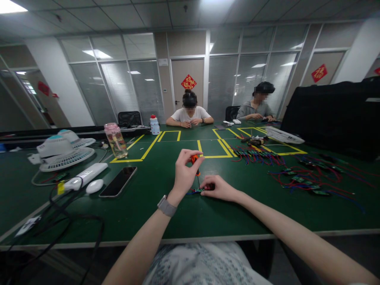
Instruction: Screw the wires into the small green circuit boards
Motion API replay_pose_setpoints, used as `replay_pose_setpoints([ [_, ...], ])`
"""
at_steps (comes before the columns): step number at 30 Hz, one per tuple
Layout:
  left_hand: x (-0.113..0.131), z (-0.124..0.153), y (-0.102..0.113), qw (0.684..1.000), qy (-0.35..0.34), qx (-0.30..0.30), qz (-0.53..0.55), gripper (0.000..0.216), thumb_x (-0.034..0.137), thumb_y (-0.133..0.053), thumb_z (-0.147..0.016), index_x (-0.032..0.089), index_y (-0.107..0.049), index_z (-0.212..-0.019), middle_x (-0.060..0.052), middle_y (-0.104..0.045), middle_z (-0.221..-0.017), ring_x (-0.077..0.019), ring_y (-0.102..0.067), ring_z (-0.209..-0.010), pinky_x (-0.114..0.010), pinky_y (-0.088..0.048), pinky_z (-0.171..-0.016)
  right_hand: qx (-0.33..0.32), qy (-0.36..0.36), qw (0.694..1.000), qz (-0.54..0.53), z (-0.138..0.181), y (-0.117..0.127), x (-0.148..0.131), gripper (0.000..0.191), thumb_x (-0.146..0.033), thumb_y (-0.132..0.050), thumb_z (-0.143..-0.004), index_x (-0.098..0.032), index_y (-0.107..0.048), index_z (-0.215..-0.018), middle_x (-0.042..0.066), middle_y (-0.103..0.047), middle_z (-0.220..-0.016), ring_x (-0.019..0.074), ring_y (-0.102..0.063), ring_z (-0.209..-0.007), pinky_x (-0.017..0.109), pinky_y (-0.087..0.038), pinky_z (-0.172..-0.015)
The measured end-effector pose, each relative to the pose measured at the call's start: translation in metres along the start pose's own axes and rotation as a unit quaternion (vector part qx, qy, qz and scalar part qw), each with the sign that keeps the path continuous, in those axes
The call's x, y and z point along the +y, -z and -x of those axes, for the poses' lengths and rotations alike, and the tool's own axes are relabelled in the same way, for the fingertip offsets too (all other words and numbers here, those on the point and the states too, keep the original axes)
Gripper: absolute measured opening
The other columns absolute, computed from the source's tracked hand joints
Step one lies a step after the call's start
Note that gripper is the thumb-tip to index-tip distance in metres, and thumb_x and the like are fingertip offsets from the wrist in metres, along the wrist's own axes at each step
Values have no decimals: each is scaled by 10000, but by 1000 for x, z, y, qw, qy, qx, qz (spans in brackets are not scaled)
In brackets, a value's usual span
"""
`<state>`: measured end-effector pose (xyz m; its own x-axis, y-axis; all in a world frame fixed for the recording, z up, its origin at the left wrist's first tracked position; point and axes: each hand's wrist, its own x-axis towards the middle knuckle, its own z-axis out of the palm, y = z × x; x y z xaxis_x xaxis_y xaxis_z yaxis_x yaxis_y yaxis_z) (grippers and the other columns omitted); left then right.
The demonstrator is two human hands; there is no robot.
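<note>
My left hand, with a grey-banded watch at its wrist, grips the top of an orange and black screwdriver between thumb and fingers. The screwdriver stands nearly upright, its thin shaft pointing down at a small green circuit board on the table. From the right, my right hand rests low on the tabletop, its fingertips closed at the board's edge. Something dark and reddish shows under its curled fingers, too hidden to name. Short wires stick out at the left of the board.
Wired circuit boards lie in bunches to the right on the green table. Leftward are a phone, a white mouse, a power strip, a fan and a bottle. Two people sit opposite.
</note>
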<state>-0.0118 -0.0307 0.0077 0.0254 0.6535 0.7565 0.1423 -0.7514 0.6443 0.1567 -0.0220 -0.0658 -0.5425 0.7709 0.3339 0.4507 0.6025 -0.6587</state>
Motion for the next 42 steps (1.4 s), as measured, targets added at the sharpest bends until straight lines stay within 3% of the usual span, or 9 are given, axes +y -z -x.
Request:
replay_pose_setpoints([
  [6, -5, -5, 0, 995, 41, -57, 77, 327, 300, -435, -950, 206, -608, -1211, -82, -625, -1131, -159, -629, -970, -287, -508, -844, 46, -20, 998, 28, -3, -3, 3, 172, -289, -695, -740, -141, -734, -818, 28, -582, -739, 116, -525, -638, 247, -413, -598],
  [9, -7, -6, 0, 991, 58, -55, 106, 306, 304, -515, -914, 187, -622, -1176, -85, -651, -1080, -159, -652, -900, -276, -535, -778, 68, -32, 996, 44, -6, -1, 6, 168, -270, -691, -740, -136, -738, -831, 35, -591, -746, 127, -536, -659, 258, -421, -625],
  [14, -9, -4, 0, 1000, 20, -8, 15, 195, 313, -616, -853, 213, -700, -998, -45, -579, -960, -138, -603, -873, -215, -515, -703, 64, -50, 996, 30, -8, 2, 12, 219, -307, -695, -746, -136, -748, -871, 46, -600, -784, 128, -534, -663, 263, -424, -632],
  [21, -12, -4, -1, 999, 10, -34, 35, 308, 263, -450, -948, 219, -607, -1209, -71, -607, -1098, -147, -610, -966, -263, -512, -826, 62, -44, 997, 30, -8, 1, 13, 217, -323, -689, -752, -148, -747, -866, 44, -599, -788, 128, -534, -668, 263, -425, -634],
  [26, -8, -2, 0, 1000, -6, -5, -11, 205, 289, -606, -862, 220, -691, -1035, -47, -580, -974, -139, -593, -885, -224, -511, -729, 66, -43, 996, 34, -8, 1, 14, 216, -314, -691, -749, -144, -745, -871, 41, -590, -776, 126, -526, -662, 260, -423, -631],
  [29, -9, -2, 1, 999, -10, 10, -44, 226, 303, -566, -887, 233, -694, -1059, -49, -539, -1008, -137, -576, -927, -240, -499, -801, 61, -39, 997, 31, -8, 2, 15, 227, -329, -688, -755, -146, -745, -876, 45, -594, -789, 127, -528, -662, 260, -422, -627],
  [34, -11, -5, 1, 998, 22, -28, 50, 325, 258, -437, -946, 219, -599, -1225, -74, -611, -1150, -161, -603, -1023, -302, -491, -897, 43, -29, 998, 38, -7, 5, 13, 236, -335, -669, -774, -156, -748, -907, 48, -594, -801, 132, -537, -677, 262, -426, -633],
  [37, -9, -5, 0, 995, 52, -23, 84, 276, 262, -522, -904, 193, -643, -1141, -74, -652, -1057, -153, -638, -907, -272, -523, -792, 38, -30, 998, 36, -7, 6, 13, 242, -331, -666, -779, -153, -748, -921, 55, -602, -817, 138, -548, -698, 265, -432, -646],
  [42, -12, -6, 2, 998, 45, 43, 13, 178, 279, -603, -849, 200, -712, -966, -60, -612, -1003, -143, -612, -902, -225, -512, -736, 37, -35, 998, 37, -7, 6, 14, 243, -331, -665, -783, -161, -749, -936, 52, -605, -828, 135, -555, -701, 267, -439, -664],
])
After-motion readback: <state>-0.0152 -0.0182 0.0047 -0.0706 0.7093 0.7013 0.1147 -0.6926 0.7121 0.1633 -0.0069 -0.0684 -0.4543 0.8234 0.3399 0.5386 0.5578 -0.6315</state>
